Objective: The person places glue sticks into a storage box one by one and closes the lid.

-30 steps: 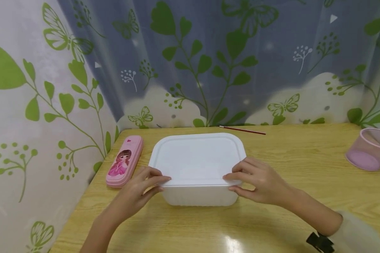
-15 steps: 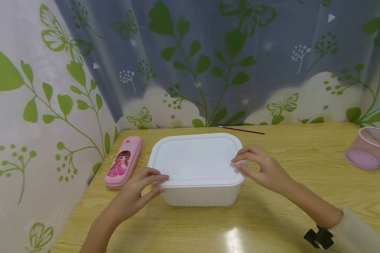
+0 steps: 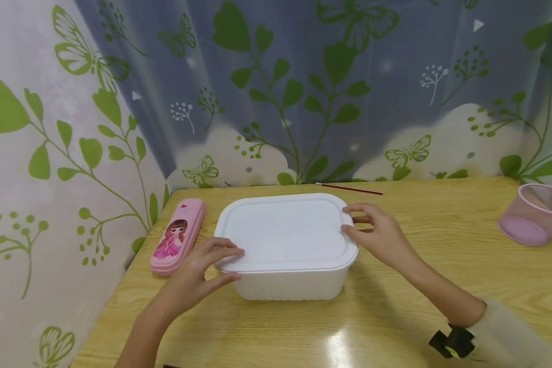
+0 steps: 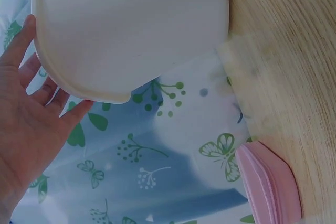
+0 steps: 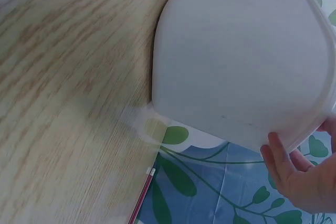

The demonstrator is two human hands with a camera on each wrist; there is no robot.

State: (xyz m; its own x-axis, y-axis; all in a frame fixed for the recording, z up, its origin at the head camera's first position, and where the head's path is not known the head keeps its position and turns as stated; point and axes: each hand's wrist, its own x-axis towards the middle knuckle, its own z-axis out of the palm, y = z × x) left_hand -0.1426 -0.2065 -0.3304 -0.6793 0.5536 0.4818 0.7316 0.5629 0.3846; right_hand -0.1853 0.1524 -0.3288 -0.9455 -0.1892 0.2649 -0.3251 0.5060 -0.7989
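Observation:
A white plastic box (image 3: 290, 284) stands on the table, covered by a white lid (image 3: 280, 230). At the lid's front left corner my left hand (image 3: 195, 271) holds the rim, fingers on top and thumb at the front edge. On the right side my right hand (image 3: 384, 237) holds the lid's edge with thumb and fingers. The right wrist view shows fingertips (image 5: 278, 148) against the box wall below the rim. In the left wrist view the thumb touches the rim and the other fingers are partly behind it. The inside of the box is hidden.
A pink pencil case (image 3: 178, 236) with a doll picture lies left of the box. Behind the box a thin dark red paintbrush or pencil (image 3: 349, 188) lies along the table's back edge. A pink mesh cup (image 3: 529, 214) stands far right. Patterned curtains (image 3: 276, 92) border the wooden table (image 3: 441, 230).
My right hand has moved from the lid's front right corner back along its right edge. The left hand stays at the front left corner, with slight finger shifts. The box has not moved.

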